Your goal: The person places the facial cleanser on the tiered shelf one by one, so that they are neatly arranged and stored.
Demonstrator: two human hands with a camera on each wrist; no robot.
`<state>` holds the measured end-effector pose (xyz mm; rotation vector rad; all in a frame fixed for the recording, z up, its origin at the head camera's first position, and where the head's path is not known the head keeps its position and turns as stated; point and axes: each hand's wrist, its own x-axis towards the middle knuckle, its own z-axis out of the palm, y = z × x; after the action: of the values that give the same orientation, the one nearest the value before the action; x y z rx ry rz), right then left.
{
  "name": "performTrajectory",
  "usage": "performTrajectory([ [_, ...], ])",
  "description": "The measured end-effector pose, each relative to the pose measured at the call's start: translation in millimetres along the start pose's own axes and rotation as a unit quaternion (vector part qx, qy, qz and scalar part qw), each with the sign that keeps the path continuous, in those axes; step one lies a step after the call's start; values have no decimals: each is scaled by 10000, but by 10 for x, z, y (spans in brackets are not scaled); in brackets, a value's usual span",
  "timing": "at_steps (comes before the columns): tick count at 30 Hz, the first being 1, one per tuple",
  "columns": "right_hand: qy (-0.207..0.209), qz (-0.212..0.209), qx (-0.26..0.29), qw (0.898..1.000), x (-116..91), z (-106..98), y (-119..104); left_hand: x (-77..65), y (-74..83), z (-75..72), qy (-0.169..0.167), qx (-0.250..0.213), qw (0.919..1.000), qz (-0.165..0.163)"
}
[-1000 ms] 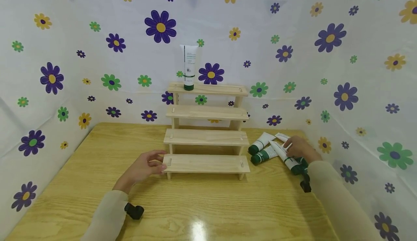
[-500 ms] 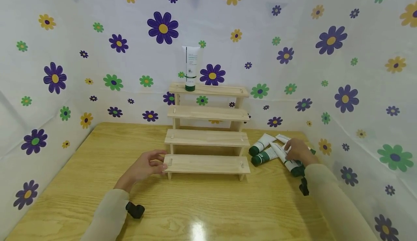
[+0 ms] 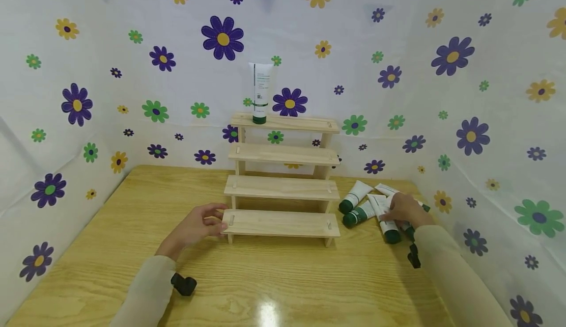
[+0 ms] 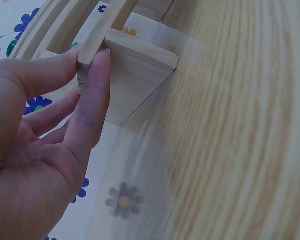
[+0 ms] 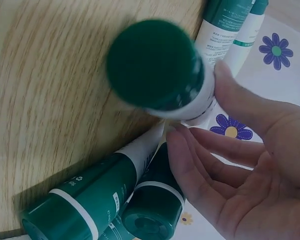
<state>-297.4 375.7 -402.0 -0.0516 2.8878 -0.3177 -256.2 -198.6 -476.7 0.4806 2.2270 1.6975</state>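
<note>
A four-step wooden display rack stands on the table. My left hand pinches the left end of its lowest board between thumb and finger, seen close up in the left wrist view. On the top step a white squeeze tube stands upright on its green cap. To the right of the rack, my right hand holds another white squeeze tube from the pile, thumb on one side and fingers on the other. Its green cap faces the right wrist camera. Part of the pile is hidden under this hand.
Two squeeze tubes, one white with a green cap and one beside it, lie left of the right hand. Dark green tubes lie below the fingers. Flower-printed cloth walls in the wooden table.
My right hand has shifted slightly on the pile, and the tube at its fingers has turned, its cap swinging left and toward me. My left hand stays on the rack.
</note>
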Motion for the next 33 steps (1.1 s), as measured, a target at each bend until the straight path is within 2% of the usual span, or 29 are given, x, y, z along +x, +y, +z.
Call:
performTrajectory([
  [5,-99,-31,284,9995,-12,60,-10,-3,12,-9,7,-34,10000,-13],
  [11,-310,205,548,9978,-20,141,-33,-8,14,-2,21,3,10000,-18],
  [16,-202,212,634,9976,-8,189,-29,-2,4,3,-2,60,10000,12],
  [20,-250,287,753,9964,-31,178,-39,-1,-9,-2,-18,64,10000,40],
  [27,-592,292,1023,9926,-51,111,-41,-8,-18,1,1,68,10000,13],
  [33,-680,504,1190,9893,-30,71,-40,-4,-9,2,10,73,10000,-7],
])
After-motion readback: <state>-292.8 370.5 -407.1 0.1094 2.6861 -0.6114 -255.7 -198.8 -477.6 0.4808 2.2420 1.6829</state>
